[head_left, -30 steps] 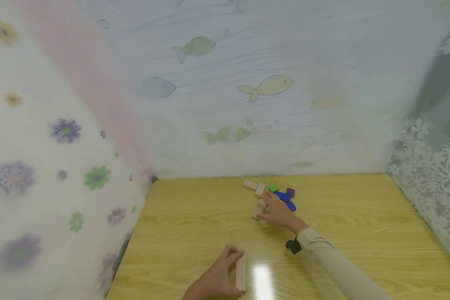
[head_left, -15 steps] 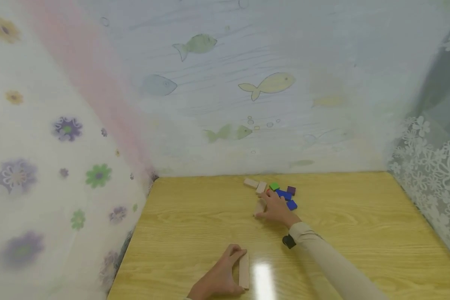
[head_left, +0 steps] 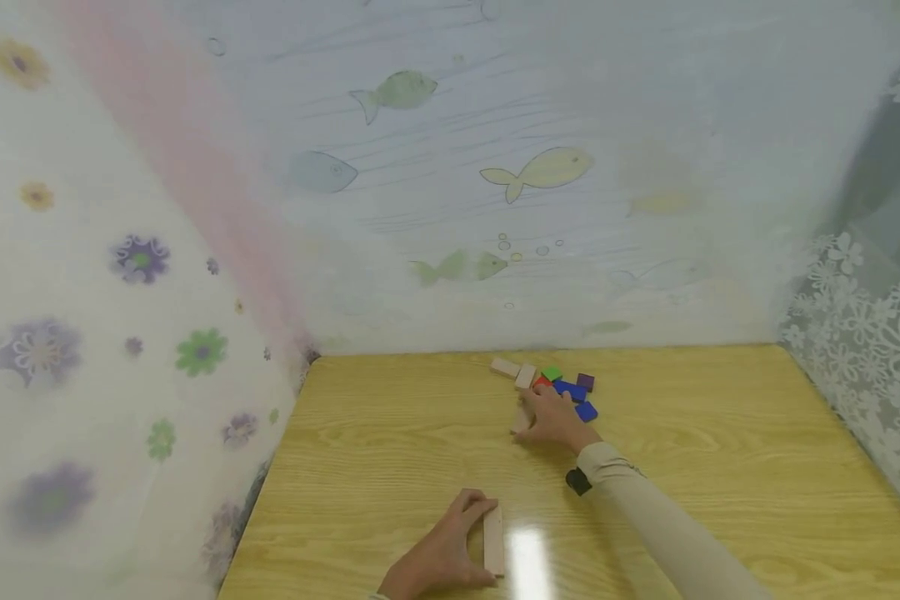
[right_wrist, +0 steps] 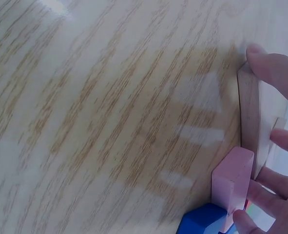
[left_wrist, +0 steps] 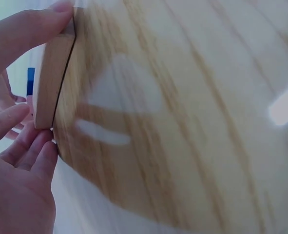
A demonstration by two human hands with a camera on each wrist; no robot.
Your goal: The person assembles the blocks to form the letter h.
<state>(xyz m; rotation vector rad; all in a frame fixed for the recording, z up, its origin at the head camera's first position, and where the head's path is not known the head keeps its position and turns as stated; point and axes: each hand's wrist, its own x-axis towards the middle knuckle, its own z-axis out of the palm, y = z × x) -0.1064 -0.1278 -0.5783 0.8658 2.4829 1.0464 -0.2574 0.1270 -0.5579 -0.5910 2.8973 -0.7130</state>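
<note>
Near the front of the table, my left hand (head_left: 450, 542) holds a long plain wooden block (head_left: 493, 540) by its two ends, thumb at one end and fingers at the other. The left wrist view shows this wooden block (left_wrist: 53, 80) lying against the tabletop. Farther back, my right hand (head_left: 558, 419) spans another plain wooden block (head_left: 522, 419), gripping its ends between thumb and fingers; part of it is hidden. In the right wrist view a pink block (right_wrist: 231, 175) touches the fingers beside that wooden block (right_wrist: 249, 112), with a blue block (right_wrist: 202, 222) next to it.
Around the right fingertips lie a red block (head_left: 543, 382), a green block (head_left: 552, 374), a long blue block (head_left: 572, 391), a small blue block (head_left: 587, 412) and a dark purple block (head_left: 585, 382). Two plain blocks (head_left: 505, 367) sit behind. Painted walls (head_left: 450, 308) border the wooden table (head_left: 375, 450).
My left hand and its wooden block have shifted slightly right. The right wrist has moved a little left, its fingers staying at the same block; more of the red block shows.
</note>
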